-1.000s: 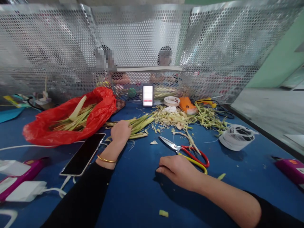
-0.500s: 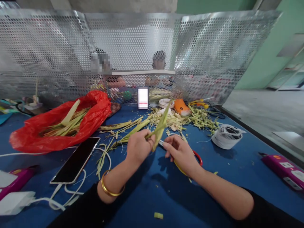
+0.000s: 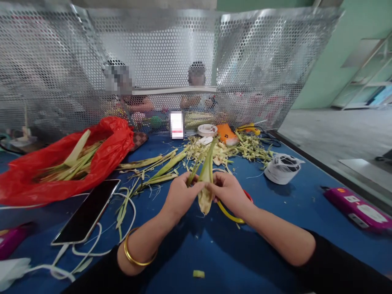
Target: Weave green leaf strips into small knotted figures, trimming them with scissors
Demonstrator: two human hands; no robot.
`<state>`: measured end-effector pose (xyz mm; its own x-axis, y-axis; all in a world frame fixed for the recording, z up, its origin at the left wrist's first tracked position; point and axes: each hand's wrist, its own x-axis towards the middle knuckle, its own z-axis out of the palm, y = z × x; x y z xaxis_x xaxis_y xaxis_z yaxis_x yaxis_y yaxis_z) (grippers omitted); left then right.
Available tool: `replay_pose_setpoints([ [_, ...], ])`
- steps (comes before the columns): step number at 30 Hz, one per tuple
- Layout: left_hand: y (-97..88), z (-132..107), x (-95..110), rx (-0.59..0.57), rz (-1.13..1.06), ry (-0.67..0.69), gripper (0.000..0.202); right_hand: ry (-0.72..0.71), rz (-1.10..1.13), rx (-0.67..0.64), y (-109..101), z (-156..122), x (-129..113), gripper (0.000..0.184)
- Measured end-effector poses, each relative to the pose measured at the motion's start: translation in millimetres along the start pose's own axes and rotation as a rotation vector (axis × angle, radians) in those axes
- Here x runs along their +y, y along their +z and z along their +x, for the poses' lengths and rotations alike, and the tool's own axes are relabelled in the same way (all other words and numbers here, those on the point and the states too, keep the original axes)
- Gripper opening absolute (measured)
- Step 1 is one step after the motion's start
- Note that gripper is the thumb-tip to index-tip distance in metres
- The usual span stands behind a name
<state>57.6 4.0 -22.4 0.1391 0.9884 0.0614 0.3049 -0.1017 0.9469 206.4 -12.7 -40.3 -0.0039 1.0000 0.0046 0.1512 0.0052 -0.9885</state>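
My left hand [image 3: 180, 194] and my right hand [image 3: 228, 191] meet above the blue table [image 3: 190, 249], both pinching one pale green leaf stalk [image 3: 206, 179] that stands nearly upright between them. Its whitish base hangs below my fingers. Red and yellow scissors [image 3: 233, 214] lie on the table, partly hidden under my right hand. More loose stalks [image 3: 153, 171] lie just beyond my left hand.
A red plastic bag [image 3: 101, 155] with stalks sits at the left. A phone [image 3: 87, 210] on a white cable lies near my left forearm. Leaf trimmings [image 3: 245, 149], a white wire spool [image 3: 283, 168] and a purple power strip [image 3: 355, 208] lie to the right. Perforated metal screen [image 3: 257, 61] behind, people beyond it.
My left hand lifted a stalk from the pile and brought it toward me. My right hand left the table near the scissors and joined it on the stalk, which now stands more upright.
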Motion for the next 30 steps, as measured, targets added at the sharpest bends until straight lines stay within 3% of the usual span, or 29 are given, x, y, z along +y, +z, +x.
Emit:
replay_pose_setpoints([
  [4, 2.3, -0.9, -2.6, 0.067, -0.015, -0.028, 0.02, -0.053, -0.12, -0.047, 1.7, -3.1, 4.0, 0.027],
  [8, 2.6, 0.1, -3.6, 0.028, -0.312, -0.196, 0.034, -0.025, -0.05, -0.073, 2.3, -5.0, 2.2, 0.025],
  [11, 0.9, 3.0, -3.6, 0.008, -0.429, -0.24, 0.039, -0.032, -0.047, -0.053, 1.3, -4.9, 0.2, 0.028],
  [18, -0.3, 4.4, -2.5, 0.047, -0.392, -0.226, 0.026, -0.166, -0.226, 0.068, -0.5, -2.7, 2.2, 0.025],
  [24, 4.4, -1.4, 0.1, -0.046, -0.402, -0.275, 0.032, -0.079, -0.072, 0.014, -0.4, -0.9, 3.2, 0.019],
  [30, 6.7, -3.9, 2.4, -0.069, -0.366, -0.328, 0.038, -0.144, -0.154, 0.077, -0.4, -2.6, 1.6, 0.023],
])
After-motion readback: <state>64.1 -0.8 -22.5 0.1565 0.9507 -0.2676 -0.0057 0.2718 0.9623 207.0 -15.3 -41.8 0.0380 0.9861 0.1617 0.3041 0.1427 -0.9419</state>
